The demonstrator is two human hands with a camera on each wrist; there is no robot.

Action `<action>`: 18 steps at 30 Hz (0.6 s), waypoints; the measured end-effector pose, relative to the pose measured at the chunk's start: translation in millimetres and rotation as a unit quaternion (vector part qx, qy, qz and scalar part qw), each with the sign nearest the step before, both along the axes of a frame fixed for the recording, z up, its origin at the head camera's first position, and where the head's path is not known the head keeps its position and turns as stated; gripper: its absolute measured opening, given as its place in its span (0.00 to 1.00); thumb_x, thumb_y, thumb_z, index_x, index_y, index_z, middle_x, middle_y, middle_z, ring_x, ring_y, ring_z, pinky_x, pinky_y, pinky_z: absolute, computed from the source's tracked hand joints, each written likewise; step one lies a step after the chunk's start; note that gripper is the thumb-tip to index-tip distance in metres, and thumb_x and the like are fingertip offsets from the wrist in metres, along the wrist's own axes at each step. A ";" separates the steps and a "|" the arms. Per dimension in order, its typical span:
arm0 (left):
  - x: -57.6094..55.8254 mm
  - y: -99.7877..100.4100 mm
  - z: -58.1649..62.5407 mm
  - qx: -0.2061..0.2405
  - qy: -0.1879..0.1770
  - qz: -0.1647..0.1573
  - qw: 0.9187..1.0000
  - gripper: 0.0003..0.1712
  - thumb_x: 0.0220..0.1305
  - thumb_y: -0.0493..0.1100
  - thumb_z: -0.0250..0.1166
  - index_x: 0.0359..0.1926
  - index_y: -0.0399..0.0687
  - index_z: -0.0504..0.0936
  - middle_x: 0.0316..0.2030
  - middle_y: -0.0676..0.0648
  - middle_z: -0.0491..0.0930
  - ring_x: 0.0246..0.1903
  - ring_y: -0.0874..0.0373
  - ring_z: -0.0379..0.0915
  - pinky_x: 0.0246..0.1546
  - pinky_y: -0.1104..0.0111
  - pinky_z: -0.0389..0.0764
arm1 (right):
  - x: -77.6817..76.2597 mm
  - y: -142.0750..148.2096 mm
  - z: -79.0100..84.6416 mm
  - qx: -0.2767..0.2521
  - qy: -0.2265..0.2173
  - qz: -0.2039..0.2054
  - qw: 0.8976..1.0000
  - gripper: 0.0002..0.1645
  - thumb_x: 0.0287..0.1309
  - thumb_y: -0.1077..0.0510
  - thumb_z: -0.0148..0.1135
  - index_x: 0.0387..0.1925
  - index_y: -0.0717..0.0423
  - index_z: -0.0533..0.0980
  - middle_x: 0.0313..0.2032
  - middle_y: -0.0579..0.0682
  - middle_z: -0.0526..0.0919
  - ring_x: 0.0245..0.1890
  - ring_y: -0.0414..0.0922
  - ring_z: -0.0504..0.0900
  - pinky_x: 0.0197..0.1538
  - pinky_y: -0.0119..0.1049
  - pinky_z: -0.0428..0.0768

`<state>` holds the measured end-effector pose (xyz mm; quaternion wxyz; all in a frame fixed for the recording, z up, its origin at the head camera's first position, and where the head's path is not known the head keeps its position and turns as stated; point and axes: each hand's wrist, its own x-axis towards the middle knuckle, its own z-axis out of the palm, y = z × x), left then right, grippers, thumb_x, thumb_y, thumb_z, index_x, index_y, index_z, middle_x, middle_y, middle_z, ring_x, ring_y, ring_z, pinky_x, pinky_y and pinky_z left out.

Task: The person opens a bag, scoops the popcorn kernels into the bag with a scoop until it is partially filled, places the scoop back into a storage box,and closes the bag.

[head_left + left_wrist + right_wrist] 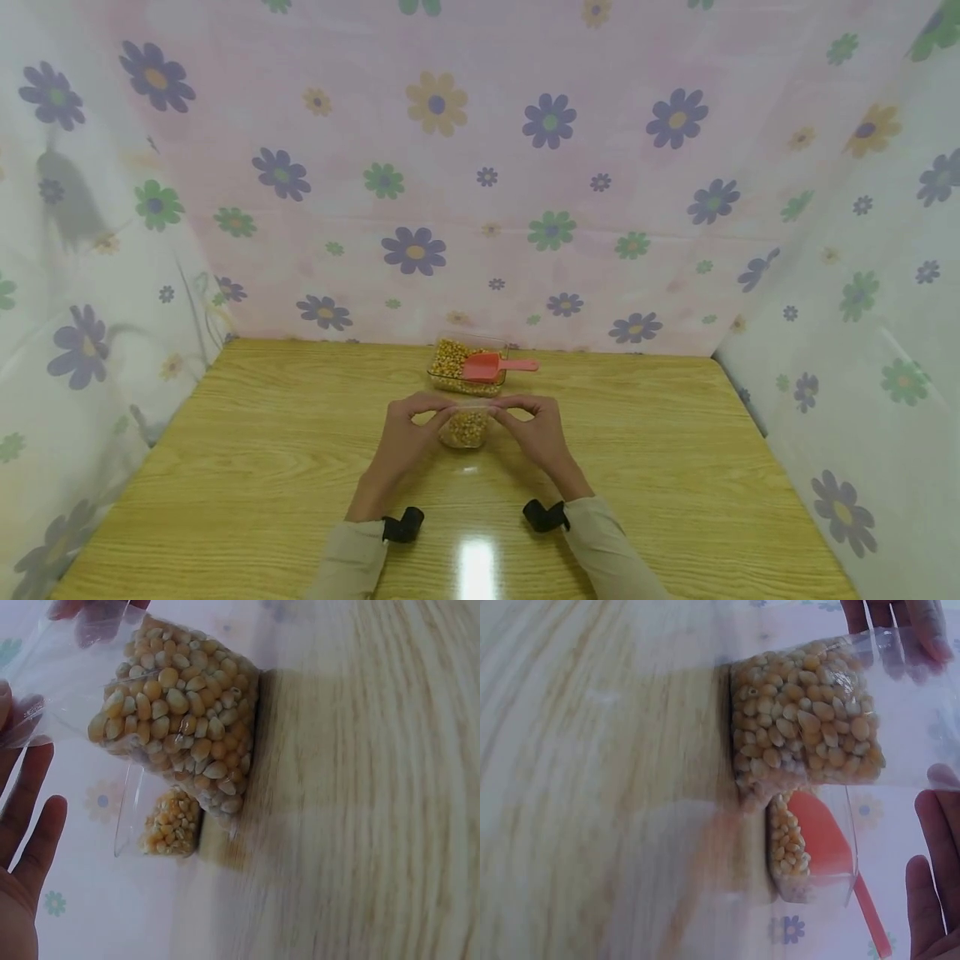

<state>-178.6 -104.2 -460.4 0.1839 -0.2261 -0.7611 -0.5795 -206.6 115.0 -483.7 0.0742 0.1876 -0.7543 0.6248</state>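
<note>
A clear plastic bag [467, 428] partly filled with corn kernels [187, 712] stands upright on the table in front of the person. My left hand [406, 433] pinches the bag's top edge at its left corner between thumb and fingers. At the opposite corner my right hand [536, 431] pinches the same edge, so the top is stretched between both hands. In the right wrist view, the bag [810, 712] shows its kernels settled at the bottom, with bare film above them.
Behind the bag sits a clear rectangular container [442, 385] of corn kernels. A red scoop [483, 367] lies in it, its handle sticking out to the right. The wooden table [247, 450] meets flowered cloth [480, 275] at the back and sides.
</note>
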 end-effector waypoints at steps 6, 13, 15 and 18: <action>-14.5 -5.6 -14.3 0.000 0.018 0.007 1.000 0.05 0.56 0.26 0.72 0.34 0.33 0.90 0.32 0.39 0.89 0.34 0.47 0.85 0.42 0.68 0.84 | 1.4 3.1 12.3 0.024 0.015 0.006 1.000 0.05 0.61 0.66 0.69 0.36 0.67 0.87 0.39 0.61 0.90 0.43 0.46 0.89 0.52 0.47 0.84; -20.9 -10.8 -16.7 0.007 0.006 0.009 1.000 0.06 0.53 0.23 0.72 0.32 0.32 0.90 0.32 0.38 0.87 0.35 0.51 0.83 0.39 0.71 0.83 | -11.8 4.0 -11.6 0.007 0.007 -0.009 1.000 0.04 0.59 0.66 0.71 0.34 0.64 0.89 0.37 0.59 0.90 0.42 0.49 0.90 0.51 0.55 0.84; -24.5 -12.8 -24.6 0.010 -0.002 0.013 1.000 0.05 0.54 0.25 0.73 0.32 0.34 0.91 0.32 0.39 0.87 0.36 0.53 0.83 0.40 0.70 0.84 | -11.0 3.9 -13.7 -0.004 0.004 -0.004 1.000 0.04 0.59 0.64 0.72 0.34 0.63 0.89 0.37 0.59 0.90 0.41 0.47 0.90 0.52 0.55 0.84; -25.7 -14.8 -31.0 0.014 -0.014 0.011 1.000 0.06 0.55 0.27 0.74 0.34 0.38 0.91 0.34 0.41 0.88 0.38 0.54 0.83 0.44 0.66 0.84 | -8.4 4.2 -15.7 -0.012 -0.009 0.004 1.000 0.05 0.60 0.62 0.72 0.35 0.62 0.89 0.38 0.57 0.90 0.44 0.45 0.89 0.55 0.56 0.82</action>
